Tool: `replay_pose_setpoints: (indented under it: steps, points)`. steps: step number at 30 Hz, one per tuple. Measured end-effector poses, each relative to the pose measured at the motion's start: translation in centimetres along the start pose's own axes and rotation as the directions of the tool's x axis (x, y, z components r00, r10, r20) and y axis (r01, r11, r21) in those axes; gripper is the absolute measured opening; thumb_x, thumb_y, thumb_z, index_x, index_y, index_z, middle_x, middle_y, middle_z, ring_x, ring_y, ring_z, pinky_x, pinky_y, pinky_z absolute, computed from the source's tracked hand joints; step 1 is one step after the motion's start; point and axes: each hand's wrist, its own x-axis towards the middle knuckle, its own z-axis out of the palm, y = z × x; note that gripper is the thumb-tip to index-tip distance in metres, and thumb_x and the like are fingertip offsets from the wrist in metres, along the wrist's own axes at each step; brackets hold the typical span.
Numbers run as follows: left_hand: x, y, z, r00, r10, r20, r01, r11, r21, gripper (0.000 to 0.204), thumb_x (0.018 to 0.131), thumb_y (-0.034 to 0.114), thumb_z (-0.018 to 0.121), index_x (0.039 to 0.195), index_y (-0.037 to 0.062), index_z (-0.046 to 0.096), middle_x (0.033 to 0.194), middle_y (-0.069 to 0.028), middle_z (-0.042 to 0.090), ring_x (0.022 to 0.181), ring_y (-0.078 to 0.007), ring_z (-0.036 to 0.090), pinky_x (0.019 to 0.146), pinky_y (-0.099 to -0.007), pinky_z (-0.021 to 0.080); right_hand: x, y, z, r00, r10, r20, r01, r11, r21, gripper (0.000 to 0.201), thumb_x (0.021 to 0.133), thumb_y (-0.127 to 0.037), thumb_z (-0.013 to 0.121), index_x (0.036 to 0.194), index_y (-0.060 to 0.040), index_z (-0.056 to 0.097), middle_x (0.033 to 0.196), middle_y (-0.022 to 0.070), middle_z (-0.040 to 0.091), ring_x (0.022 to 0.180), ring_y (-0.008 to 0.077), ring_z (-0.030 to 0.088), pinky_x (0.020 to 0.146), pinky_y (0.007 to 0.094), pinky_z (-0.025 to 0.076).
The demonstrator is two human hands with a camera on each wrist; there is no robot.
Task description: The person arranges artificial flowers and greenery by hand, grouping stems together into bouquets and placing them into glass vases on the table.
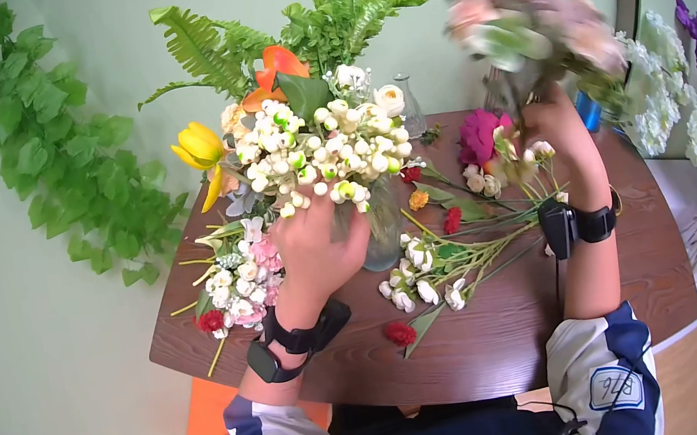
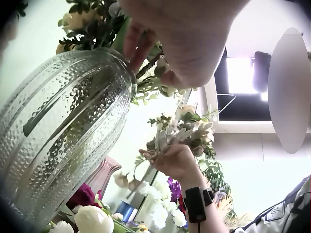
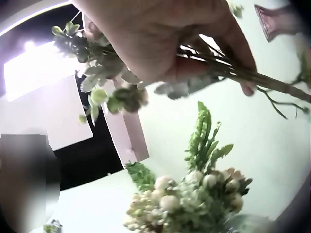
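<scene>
A ribbed glass vase stands on the table, filled with white berry sprigs, an orange flower, a yellow tulip and green ferns. The left hand is at the vase's mouth, its fingers round the stems at the rim. Raised to the right of the vase, the right hand grips the stems of a pale pink bouquet, blurred in the head view. The bouquet is apart from the vase.
Loose white flowers, red blooms and a magenta flower lie on the table. Pink and white flowers lie at the left. A small clear bottle stands behind; ivy hangs on the wall.
</scene>
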Motion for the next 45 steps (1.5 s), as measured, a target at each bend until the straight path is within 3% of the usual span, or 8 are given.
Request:
replay_pose_setpoints:
  steps: [3,5,9,14,26,36,43,45]
  points:
    - [-0.2,-0.2,0.1,0.999,0.025,-0.026,-0.025,1.0,-0.004,0.039,0.063,0.014,0.068,0.099,0.003,0.057,0.055,-0.0067,0.053,0.042,-0.0242,0.053,0.04,-0.0335,0.041,0.2,-0.5,0.7,0.985,-0.084,-0.148,0.054,0.98,-0.191,0.048,0.066,0.0,0.042,0.113,-0.002,0.05,0.08,0.0094,0.055,0.064,0.0179,0.057,0.054,0.0279,0.043]
    - [-0.3,-0.3,0.1,0.999,0.029,-0.028,-0.029,1.0,-0.003,0.039,0.062,0.014,0.067,0.098,0.0032,0.057,0.053,-0.0061,0.052,0.042,-0.024,0.052,0.04,-0.0334,0.041,2.9,3.5,-1.0,0.731,-0.676,-0.09,0.399,0.532,-0.747,0.038,0.069,-0.001,0.044,0.107,-0.0002,0.052,0.093,0.0174,0.056,0.069,0.0226,0.059,0.063,0.0329,0.047]
    - [-0.4,-0.2,0.0,1.0,0.026,-0.008,-0.025,1.0,0.015,0.038,0.063,0.015,0.067,0.098,0.0033,0.058,0.049,-0.0044,0.049,0.041,-0.0234,0.051,0.039,-0.0334,0.039,4.1,5.8,-2.2,0.824,-0.556,-0.109,0.286,0.575,-0.766,0.031,0.074,-0.005,0.047,0.105,-0.0024,0.054,0.09,0.0161,0.057,0.073,0.0228,0.058,0.07,0.0337,0.047]
    - [-0.8,-0.3,-0.1,1.0,0.008,0.011,-0.008,0.999,0.047,0.038,0.062,0.017,0.067,0.097,0.0028,0.058,0.049,-0.0041,0.049,0.04,-0.0221,0.049,0.041,-0.0327,0.035,3.9,3.1,-2.4,0.956,0.257,-0.14,-0.283,0.934,-0.218,0.035,0.082,-0.022,0.062,0.107,-0.0002,0.052,0.091,0.0133,0.06,0.075,0.0196,0.058,0.067,0.0297,0.046]
    - [-0.6,-0.2,0.5,0.998,-0.065,-0.019,0.064,0.997,-0.04,0.039,0.063,0.015,0.066,0.099,0.0036,0.06,0.058,-0.0052,0.056,0.048,-0.022,0.055,0.048,-0.0327,0.043,2.2,2.4,-1.7,0.927,0.026,0.374,0.008,0.996,-0.09,0.067,0.059,0.02,0.054,0.119,-0.0105,0.05,0.109,0.0056,0.046,0.076,0.0098,0.048,0.062,0.0204,0.043]
    - [-1.5,-0.1,0.1,0.999,0.019,-0.048,-0.02,1.0,-0.017,0.031,0.064,0.004,0.067,0.094,0.0032,0.058,0.086,-0.0125,0.062,0.073,-0.0318,0.06,0.063,-0.0354,0.047,3.1,4.3,0.3,0.938,-0.344,-0.041,0.244,0.74,-0.627,0.055,0.06,0.013,0.054,0.11,-0.009,0.053,0.084,0.0087,0.048,0.069,0.0183,0.051,0.062,0.0282,0.044]
    - [-1.7,-0.5,0.5,0.987,0.071,-0.142,-0.071,0.997,0.004,0.04,0.061,0.012,0.066,0.098,0.002,0.06,0.082,-0.0105,0.064,0.064,-0.0259,0.062,0.059,-0.032,0.049,3.0,4.3,0.0,0.629,-0.744,-0.227,0.39,0.555,-0.735,0.036,0.075,-0.005,0.059,0.111,-0.003,0.054,0.072,0.0009,0.051,0.058,0.0098,0.045,0.056,0.0233,0.04]
    - [-1.8,-0.2,0.3,0.995,0.0,-0.099,-0.009,0.996,-0.086,0.036,0.066,0.005,0.066,0.101,0.0015,0.057,0.092,-0.014,0.062,0.078,-0.0331,0.061,0.066,-0.0371,0.047,2.1,2.9,0.9,0.789,-0.408,-0.46,0.411,0.906,-0.1,0.026,0.079,-0.002,0.054,0.106,0.0011,0.053,0.075,0.0036,0.058,0.067,0.0142,0.053,0.062,0.0271,0.044]
